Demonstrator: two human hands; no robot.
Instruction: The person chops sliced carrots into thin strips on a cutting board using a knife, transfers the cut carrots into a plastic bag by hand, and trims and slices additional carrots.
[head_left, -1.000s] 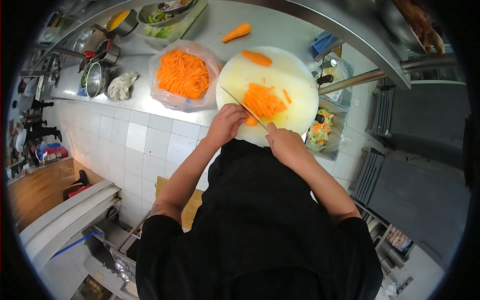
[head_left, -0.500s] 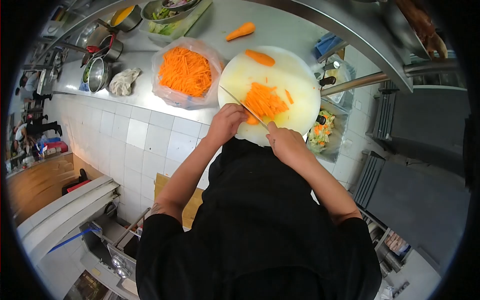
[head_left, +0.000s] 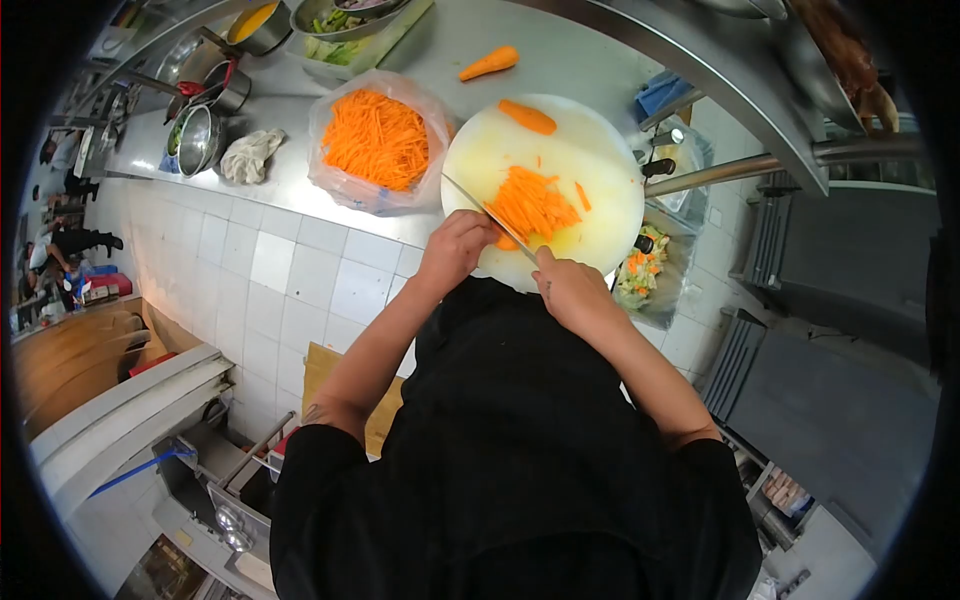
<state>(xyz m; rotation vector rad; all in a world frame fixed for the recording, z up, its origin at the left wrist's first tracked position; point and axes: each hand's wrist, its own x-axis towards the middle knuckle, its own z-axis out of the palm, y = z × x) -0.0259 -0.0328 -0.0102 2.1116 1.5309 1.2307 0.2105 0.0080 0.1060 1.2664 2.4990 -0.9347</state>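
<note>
A round white cutting board (head_left: 600,160) lies in front of me with a pile of orange carrot strips (head_left: 533,203) on it. My right hand (head_left: 572,288) is closed round the handle of a knife (head_left: 489,212), whose blade slants up and left beside the strips. My left hand (head_left: 457,246), fingers bent together, presses on a carrot piece (head_left: 507,242) next to the blade; that piece is mostly hidden. A cut carrot (head_left: 528,117) rests near the board's far edge. Left of the board stands a plastic bag (head_left: 330,188) full of shredded carrot (head_left: 375,140).
A peeled carrot (head_left: 489,63) lies beyond the board. Metal bowls (head_left: 202,141), pots and a white cloth (head_left: 251,156) sit at left. A bin of vegetable scraps (head_left: 642,272) and a metal rail (head_left: 715,175) are at right. People are far off at left.
The whole view has shifted slightly, so the board and bag appear a little further right. Both hands and the knife stay in nearly the same place on the board.
</note>
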